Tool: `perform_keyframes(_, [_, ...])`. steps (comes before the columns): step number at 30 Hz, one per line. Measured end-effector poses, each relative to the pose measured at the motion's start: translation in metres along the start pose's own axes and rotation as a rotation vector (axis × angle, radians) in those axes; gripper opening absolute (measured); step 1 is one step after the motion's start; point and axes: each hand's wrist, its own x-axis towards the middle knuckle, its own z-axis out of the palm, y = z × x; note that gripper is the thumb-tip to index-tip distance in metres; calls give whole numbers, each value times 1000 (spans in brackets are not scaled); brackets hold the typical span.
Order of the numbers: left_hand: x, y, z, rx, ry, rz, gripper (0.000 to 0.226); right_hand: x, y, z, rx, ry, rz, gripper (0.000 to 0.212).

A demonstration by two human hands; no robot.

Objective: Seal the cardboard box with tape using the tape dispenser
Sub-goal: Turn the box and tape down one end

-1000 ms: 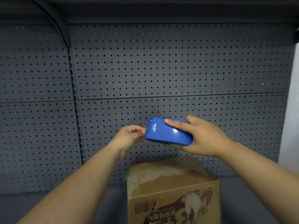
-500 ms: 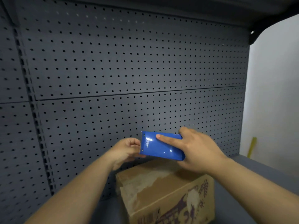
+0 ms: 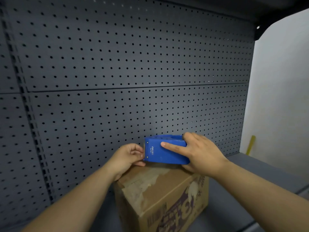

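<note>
Against a dark grey pegboard wall (image 3: 133,64), on a grey shelf (image 3: 260,169), the cardboard box (image 3: 160,195) sits at 6 o'clock in the head view, its scuffed top flaps closed and no fresh tape visible on them. At the box's far top edge, 12 o'clock from its centre, your right hand (image 3: 202,154) is wrapped around the blue tape dispenser (image 3: 165,151), forefinger laid flat along its side. At 9 o'clock from the dispenser, your left hand (image 3: 128,156) is curled with thumb and fingertips pinched at the dispenser's mouth, probably on the tape's free end, though no tape shows. To start cleanly, anchor that end over the far edge, press it down, then draw the dispenser toward you along the seam, keeping it low and the tape taut. A yellow strip (image 3: 250,144) stands at 3 o'clock, well apart.
</note>
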Motion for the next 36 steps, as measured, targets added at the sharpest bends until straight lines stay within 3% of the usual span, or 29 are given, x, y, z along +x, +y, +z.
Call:
perform_keyframes(8, [-46,9,1,127,323,10,6,9,-9,4,65,28,-95,92])
perform_keyframes(22, [-85,32,57,58,993,-110,23,32,7,-12,189,44,-314,100])
perform_keyframes(36, [-50,40,112,-74,1184,-121,19,33,58,3,241,9,-363,89])
